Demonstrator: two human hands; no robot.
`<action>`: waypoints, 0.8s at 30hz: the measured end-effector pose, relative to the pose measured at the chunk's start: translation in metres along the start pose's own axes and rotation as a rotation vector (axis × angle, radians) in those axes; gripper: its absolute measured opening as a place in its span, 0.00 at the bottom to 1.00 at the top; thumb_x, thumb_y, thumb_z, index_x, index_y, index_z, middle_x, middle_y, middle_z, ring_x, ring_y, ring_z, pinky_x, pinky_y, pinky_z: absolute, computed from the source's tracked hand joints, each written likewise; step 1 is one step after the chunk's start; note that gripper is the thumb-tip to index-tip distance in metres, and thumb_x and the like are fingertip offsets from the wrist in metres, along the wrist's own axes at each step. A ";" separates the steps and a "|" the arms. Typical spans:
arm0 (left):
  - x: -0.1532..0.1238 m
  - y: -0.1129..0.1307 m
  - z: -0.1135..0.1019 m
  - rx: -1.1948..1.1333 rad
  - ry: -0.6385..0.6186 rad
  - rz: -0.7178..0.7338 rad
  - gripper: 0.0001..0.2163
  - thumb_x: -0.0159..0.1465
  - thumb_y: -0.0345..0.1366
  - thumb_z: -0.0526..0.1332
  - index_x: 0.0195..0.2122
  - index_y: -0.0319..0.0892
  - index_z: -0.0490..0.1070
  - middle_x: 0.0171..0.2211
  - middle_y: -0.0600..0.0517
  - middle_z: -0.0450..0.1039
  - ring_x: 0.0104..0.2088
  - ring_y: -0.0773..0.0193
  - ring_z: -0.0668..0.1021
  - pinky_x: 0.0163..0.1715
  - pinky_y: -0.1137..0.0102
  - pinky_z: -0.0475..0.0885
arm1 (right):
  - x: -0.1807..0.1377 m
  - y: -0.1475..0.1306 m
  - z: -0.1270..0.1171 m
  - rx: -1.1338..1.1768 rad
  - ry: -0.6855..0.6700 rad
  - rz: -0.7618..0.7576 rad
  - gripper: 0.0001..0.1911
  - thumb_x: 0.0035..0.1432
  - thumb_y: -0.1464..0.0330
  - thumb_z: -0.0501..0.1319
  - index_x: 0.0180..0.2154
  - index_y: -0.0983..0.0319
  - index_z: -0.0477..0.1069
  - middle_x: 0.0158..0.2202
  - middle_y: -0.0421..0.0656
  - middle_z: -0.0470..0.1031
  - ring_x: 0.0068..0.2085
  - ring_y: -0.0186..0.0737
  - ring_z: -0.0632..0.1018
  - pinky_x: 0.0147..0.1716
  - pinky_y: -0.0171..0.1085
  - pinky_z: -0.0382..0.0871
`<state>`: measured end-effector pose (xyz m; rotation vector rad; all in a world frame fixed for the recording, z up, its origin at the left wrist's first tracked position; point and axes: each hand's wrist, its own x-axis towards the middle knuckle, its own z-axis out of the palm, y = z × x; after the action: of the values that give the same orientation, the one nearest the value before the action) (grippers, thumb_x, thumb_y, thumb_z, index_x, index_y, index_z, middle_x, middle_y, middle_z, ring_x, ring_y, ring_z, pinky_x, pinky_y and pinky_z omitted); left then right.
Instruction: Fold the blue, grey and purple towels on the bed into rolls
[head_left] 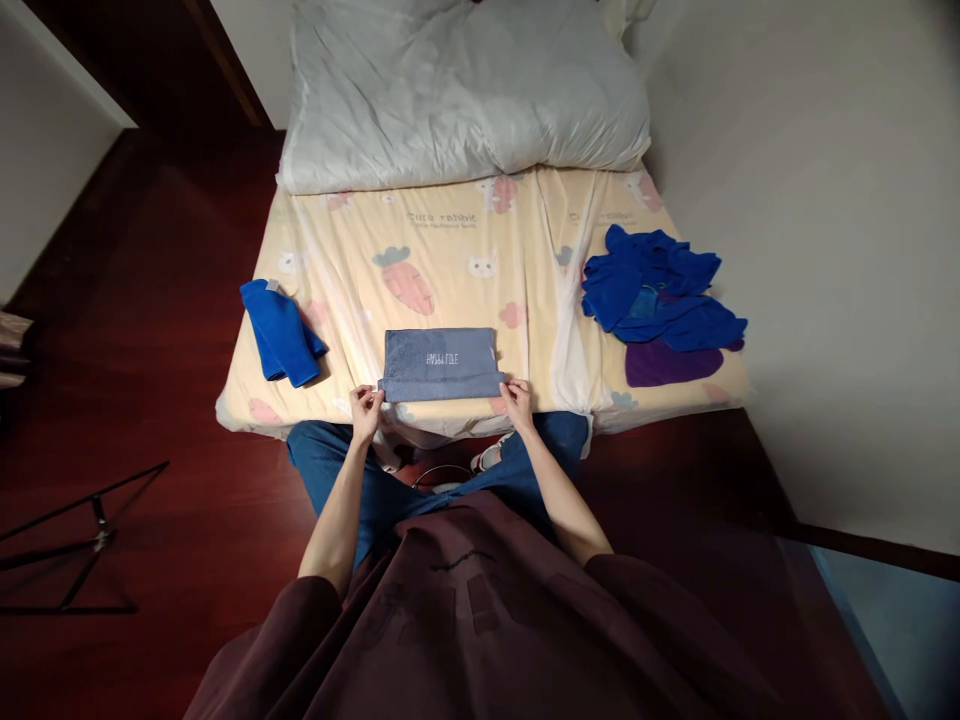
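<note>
A grey-blue towel (pixel 439 362) lies on the bed's front part, its near edge folded over in a narrow strip. White lettering on it appears upside down from where I sit. My left hand (pixel 366 412) pinches the near left corner of the folded strip. At the near right corner, my right hand (pixel 517 402) grips the strip between thumb and fingers. To the left rests a folded blue cloth (pixel 281 335) with a small pale tag. A crumpled heap of blue cloths (pixel 660 285) lies on the right, partly over a purple cloth (pixel 671 365).
The bed (pixel 472 290) has a yellow sheet printed with carrots and rabbits under a thin, wrinkled clear cover. A bulky, pale wrapped bundle (pixel 465 95) fills its far end. A wall (pixel 810 250) stands close on the right. Black tripod legs (pixel 97 540) stand on the floor at left.
</note>
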<state>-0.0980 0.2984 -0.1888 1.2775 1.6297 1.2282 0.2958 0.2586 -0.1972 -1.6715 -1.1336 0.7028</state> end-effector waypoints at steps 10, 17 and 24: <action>0.003 0.001 0.000 -0.005 0.036 -0.044 0.17 0.61 0.49 0.67 0.25 0.42 0.72 0.46 0.45 0.65 0.51 0.57 0.72 0.60 0.62 0.68 | 0.001 -0.002 0.000 0.011 0.020 0.051 0.21 0.58 0.52 0.64 0.25 0.62 0.75 0.39 0.51 0.73 0.41 0.45 0.77 0.43 0.44 0.77; 0.003 -0.002 0.002 -0.001 0.050 -0.046 0.14 0.61 0.46 0.67 0.26 0.41 0.74 0.46 0.45 0.66 0.48 0.59 0.74 0.52 0.65 0.73 | 0.000 -0.005 0.000 0.021 0.047 0.041 0.22 0.56 0.50 0.66 0.24 0.62 0.76 0.38 0.51 0.74 0.40 0.45 0.77 0.41 0.43 0.77; 0.001 -0.003 0.005 0.037 0.068 -0.029 0.15 0.61 0.48 0.67 0.27 0.41 0.74 0.47 0.46 0.67 0.40 0.64 0.76 0.47 0.66 0.76 | -0.002 -0.007 0.001 -0.008 0.072 0.005 0.22 0.56 0.51 0.66 0.23 0.61 0.75 0.37 0.51 0.77 0.40 0.45 0.78 0.42 0.43 0.77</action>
<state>-0.0946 0.3004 -0.1932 1.2423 1.7211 1.2407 0.2921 0.2581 -0.1912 -1.6936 -1.0826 0.6367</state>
